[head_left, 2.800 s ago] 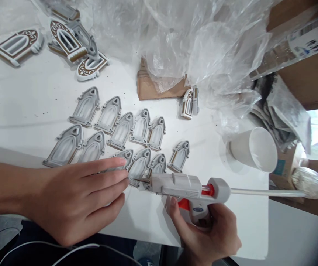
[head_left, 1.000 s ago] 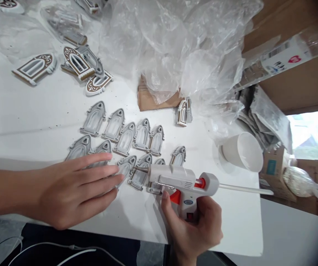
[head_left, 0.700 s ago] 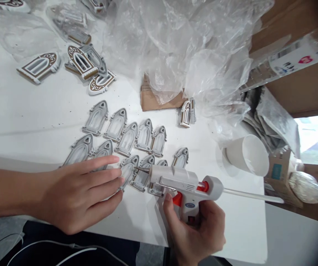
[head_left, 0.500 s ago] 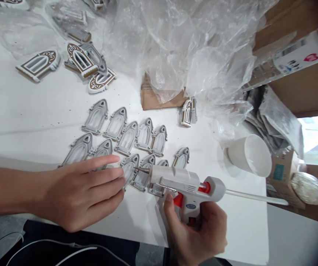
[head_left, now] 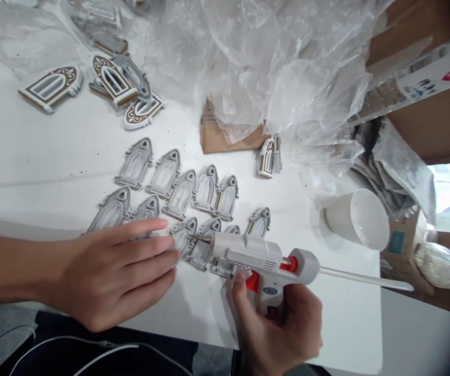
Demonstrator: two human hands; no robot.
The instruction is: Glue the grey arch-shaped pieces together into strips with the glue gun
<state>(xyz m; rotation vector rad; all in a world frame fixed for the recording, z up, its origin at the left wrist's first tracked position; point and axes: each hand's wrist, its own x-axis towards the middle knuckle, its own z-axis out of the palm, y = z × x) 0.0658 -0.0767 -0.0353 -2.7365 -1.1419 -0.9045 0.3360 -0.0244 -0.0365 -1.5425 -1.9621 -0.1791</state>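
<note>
Well, the white table (head_left: 33,156) fills most of what I see. At its far side a great heap of clear plastic wrap (head_left: 268,62) spills over it, in front of a brown cardboard box (head_left: 436,120).

Nearer the edge, the person's two hands are busy. The left hand (head_left: 111,277) lies flat and unclenched, fingers stretched out close together and gripping nothing, its fingertips resting at the near row of grey pieces. The right hand (head_left: 283,329) is wrapped tight round the grip of a glue gun (head_left: 256,256), forefinger by the orange trigger. A pale glue stick (head_left: 366,279) pokes out behind. A white paper cup (head_left: 360,222) lies on its side to the right, well apart from the gun.

Grey window-shaped pieces lie in two rows between the hands and the plastic, with five in the far row (head_left: 181,187). I can make out no glue on any of them, so I judge the gluing has barely got into the near row, with most pieces left.

Painted brown-and-white windows (head_left: 50,86) lie far left. A small one (head_left: 270,155) sits beside a cardboard scrap (head_left: 225,138).

One grey window piece (head_left: 181,236) lies just off the left fingertips. The gun's thin metal nozzle (head_left: 199,239) is at its edge, touching or nearly so, I cannot tell which.
</note>
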